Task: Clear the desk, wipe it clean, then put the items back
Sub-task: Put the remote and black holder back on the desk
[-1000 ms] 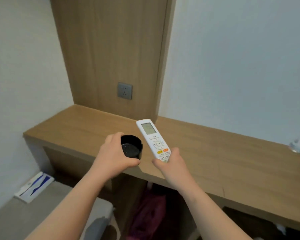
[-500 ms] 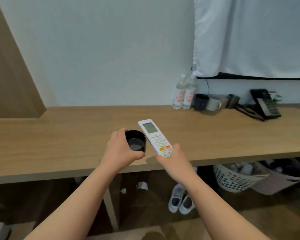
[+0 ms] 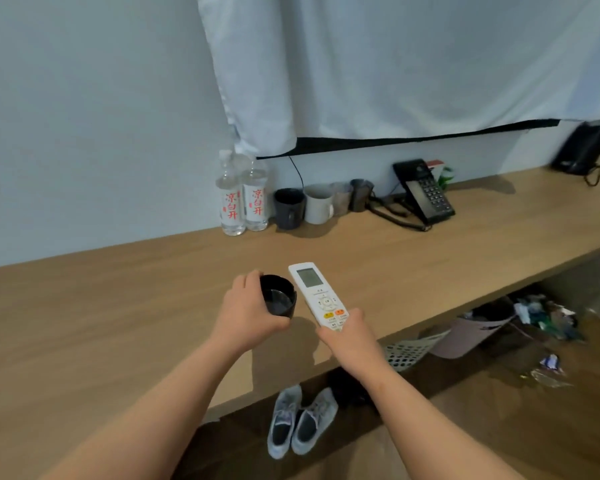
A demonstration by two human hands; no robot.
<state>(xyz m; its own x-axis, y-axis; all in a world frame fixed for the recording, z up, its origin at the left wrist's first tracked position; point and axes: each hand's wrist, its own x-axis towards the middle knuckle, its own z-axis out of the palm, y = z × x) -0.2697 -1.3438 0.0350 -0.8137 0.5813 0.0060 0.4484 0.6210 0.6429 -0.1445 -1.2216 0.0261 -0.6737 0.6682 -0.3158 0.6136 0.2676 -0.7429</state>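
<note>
My left hand (image 3: 248, 311) grips a small black cup (image 3: 278, 297) from its left side, held just above the wooden desk (image 3: 118, 306) near its front edge. Beside it my right hand (image 3: 352, 337) holds the lower end of a white remote control (image 3: 321, 294), screen facing up. At the back of the desk stand two water bottles (image 3: 243, 202) with red lettering, a dark mug (image 3: 289, 208), a white mug (image 3: 318, 203), two smaller cups (image 3: 352, 197) and a black telephone (image 3: 425, 195).
A white curtain (image 3: 395, 64) hangs over the back wall. A black device (image 3: 584, 147) sits at the far right of the desk. Under the desk lie a pair of grey shoes (image 3: 302, 422), a white basket (image 3: 411, 349), a bin (image 3: 471, 329) and scattered litter.
The view has swung right along the desk, from the wooden panel with the socket to the bottles, mugs and telephone. Both hands keep hold of the cup and the remote.
</note>
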